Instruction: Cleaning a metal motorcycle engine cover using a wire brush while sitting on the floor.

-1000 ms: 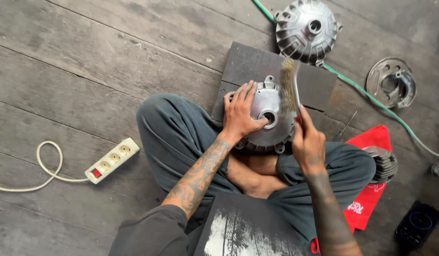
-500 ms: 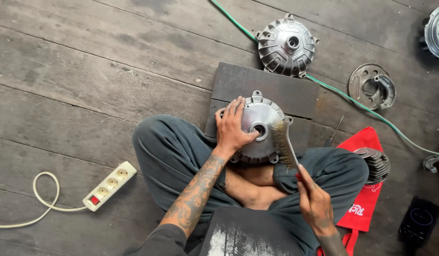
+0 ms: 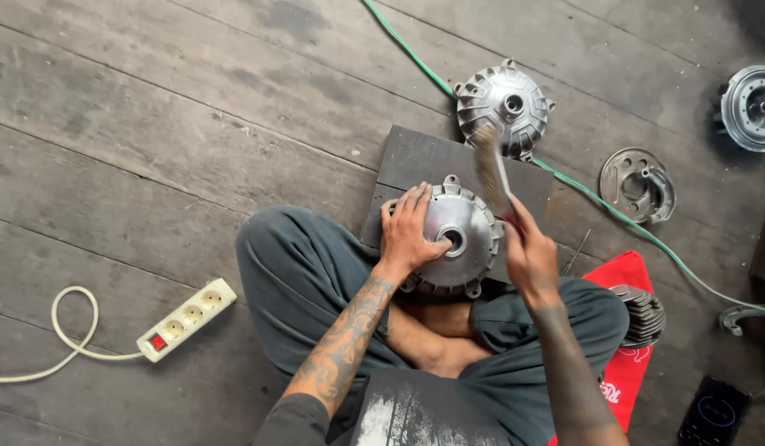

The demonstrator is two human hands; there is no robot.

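Person sits cross-legged on a grey plank floor [image 3: 151,124], work in the lap area.

Left hand [image 3: 409,234] – fingers spread flat over the left half of a round silver wheel hub [image 3: 459,241], thumb tip at the centre bore, pressing it down rather than gripping around it. Hub lies face-up on the near edge of a dark square board [image 3: 415,161], overlapping the person's crossed legs.

Right hand [image 3: 529,258] – closed around the handle of a wire brush [image 3: 490,169]. Brush points away from the person, bristle end raised above the hub's far-right rim; cannot tell if bristles touch the hub. The red bit at the handle shows just above the fist.

Around it:
- Second finned hub [image 3: 504,99] just beyond the board's far edge, brush tip overlapping it in view.
- Green cable [image 3: 630,216] runs diagonally from the top of the floor past that hub to the right edge.
- Flat brake plate [image 3: 637,183] right of the board, well apart from the hands.
- Another round finned part [image 3: 754,107] at the far-right edge.
- Red cloth [image 3: 626,330] by the right knee, with a ribbed cylinder part [image 3: 642,314] on it.
- White power strip [image 3: 187,320] with red switch left of the left knee, white cord [image 3: 64,330] looping off left.
- Dark phone [image 3: 712,413] in the near-right corner.
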